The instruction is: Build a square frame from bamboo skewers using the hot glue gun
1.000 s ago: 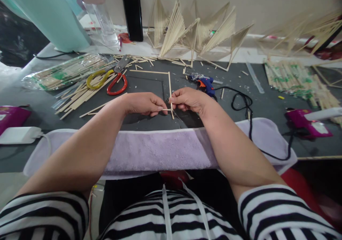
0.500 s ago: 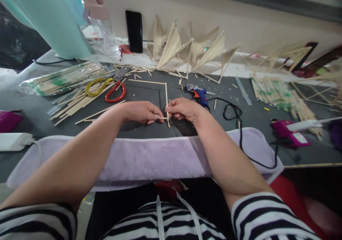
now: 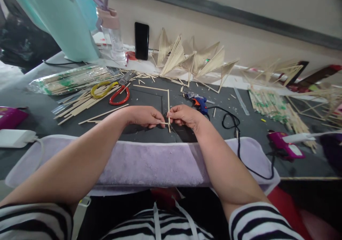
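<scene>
Between finger and thumb, my left hand pinches a short wooden stick. Its far end touches a longer wooden stick close to that stick's near end. My right hand is closed on this longer stick just above the contact. At its far end the longer stick meets another wooden stick, making a corner that reaches left across the dark tabletop. Right of the corner lies a blue glue gun with a black cord.
Scissors with yellow and red handles lie on loose sticks at left. Fan-shaped stick models stand along the wall, beside a phone and a water bottle. A lilac cloth covers the near edge. Packed sticks lie right.
The view has tilted up slightly, so the scene sits lower in the picture. Both hands keep their hold on the sticks, with little visible movement.
</scene>
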Demonstrator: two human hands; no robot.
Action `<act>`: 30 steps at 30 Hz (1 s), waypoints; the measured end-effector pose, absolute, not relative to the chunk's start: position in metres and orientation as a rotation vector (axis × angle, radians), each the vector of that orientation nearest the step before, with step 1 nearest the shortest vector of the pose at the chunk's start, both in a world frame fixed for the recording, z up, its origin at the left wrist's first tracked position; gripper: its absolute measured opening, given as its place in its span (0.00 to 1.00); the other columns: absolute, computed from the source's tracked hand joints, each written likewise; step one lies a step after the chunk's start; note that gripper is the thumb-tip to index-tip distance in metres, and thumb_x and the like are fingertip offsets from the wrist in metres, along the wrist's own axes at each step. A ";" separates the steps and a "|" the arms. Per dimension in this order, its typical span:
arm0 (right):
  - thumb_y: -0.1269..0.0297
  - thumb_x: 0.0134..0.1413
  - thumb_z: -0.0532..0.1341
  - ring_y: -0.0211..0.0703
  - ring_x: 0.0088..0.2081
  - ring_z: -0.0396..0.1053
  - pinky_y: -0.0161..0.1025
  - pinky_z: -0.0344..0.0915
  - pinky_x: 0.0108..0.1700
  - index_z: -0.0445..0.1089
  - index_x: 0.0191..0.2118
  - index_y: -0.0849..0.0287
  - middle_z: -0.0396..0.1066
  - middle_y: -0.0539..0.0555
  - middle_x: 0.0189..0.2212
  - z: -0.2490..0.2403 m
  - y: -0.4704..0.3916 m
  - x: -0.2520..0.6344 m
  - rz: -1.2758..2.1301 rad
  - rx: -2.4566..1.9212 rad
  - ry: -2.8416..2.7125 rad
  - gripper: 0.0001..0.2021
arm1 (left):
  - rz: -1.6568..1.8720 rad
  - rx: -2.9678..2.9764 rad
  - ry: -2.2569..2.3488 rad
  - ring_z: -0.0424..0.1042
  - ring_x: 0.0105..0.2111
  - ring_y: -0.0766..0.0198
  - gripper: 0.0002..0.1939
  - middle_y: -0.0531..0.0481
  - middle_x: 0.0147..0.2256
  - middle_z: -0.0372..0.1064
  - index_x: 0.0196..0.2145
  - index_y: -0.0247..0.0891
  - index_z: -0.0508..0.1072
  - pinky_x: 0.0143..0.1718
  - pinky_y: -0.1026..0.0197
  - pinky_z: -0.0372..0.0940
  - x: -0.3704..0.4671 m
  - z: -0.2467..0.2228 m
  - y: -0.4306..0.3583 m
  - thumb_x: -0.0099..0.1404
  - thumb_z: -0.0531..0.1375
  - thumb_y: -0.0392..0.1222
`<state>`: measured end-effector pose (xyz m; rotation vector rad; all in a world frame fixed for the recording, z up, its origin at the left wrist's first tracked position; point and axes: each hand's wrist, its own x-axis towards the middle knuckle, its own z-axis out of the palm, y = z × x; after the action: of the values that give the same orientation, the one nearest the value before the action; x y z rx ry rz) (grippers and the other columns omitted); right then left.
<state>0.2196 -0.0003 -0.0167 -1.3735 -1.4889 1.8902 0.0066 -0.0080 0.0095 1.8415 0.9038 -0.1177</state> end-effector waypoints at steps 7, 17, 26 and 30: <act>0.67 0.50 0.69 0.26 0.13 0.54 0.26 0.48 0.15 0.67 0.24 0.62 0.71 0.48 0.18 -0.018 -0.001 0.220 1.910 -1.352 -1.477 0.11 | -0.136 1.905 0.866 0.57 0.21 0.70 0.20 0.56 0.23 0.61 0.47 0.37 0.77 0.24 0.67 0.54 0.004 0.007 -0.005 0.64 0.55 0.49; 0.69 0.52 0.66 0.25 0.13 0.53 0.25 0.47 0.15 0.66 0.24 0.62 0.71 0.48 0.18 -0.017 -0.001 0.219 1.896 -1.381 -1.471 0.10 | -0.141 1.895 0.847 0.56 0.20 0.71 0.20 0.57 0.23 0.60 0.48 0.36 0.77 0.23 0.67 0.53 0.004 0.006 -0.004 0.64 0.54 0.48; 0.71 0.55 0.64 0.26 0.13 0.53 0.26 0.47 0.14 0.67 0.24 0.62 0.70 0.49 0.17 -0.018 0.000 0.219 1.890 -1.388 -1.465 0.10 | -0.139 1.892 0.871 0.56 0.21 0.70 0.20 0.57 0.23 0.59 0.47 0.36 0.77 0.24 0.66 0.53 0.005 0.007 -0.006 0.64 0.55 0.47; 0.70 0.53 0.66 0.25 0.13 0.54 0.26 0.48 0.14 0.67 0.23 0.62 0.70 0.48 0.17 -0.019 0.000 0.219 1.884 -1.370 -1.482 0.11 | -0.146 1.861 0.894 0.55 0.20 0.71 0.19 0.57 0.22 0.58 0.47 0.35 0.76 0.23 0.67 0.52 0.007 0.009 -0.008 0.64 0.55 0.47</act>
<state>0.2194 0.0001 -0.0185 -1.3699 -1.4819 1.8842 0.0068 -0.0077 0.0092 1.8607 0.8942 -0.1459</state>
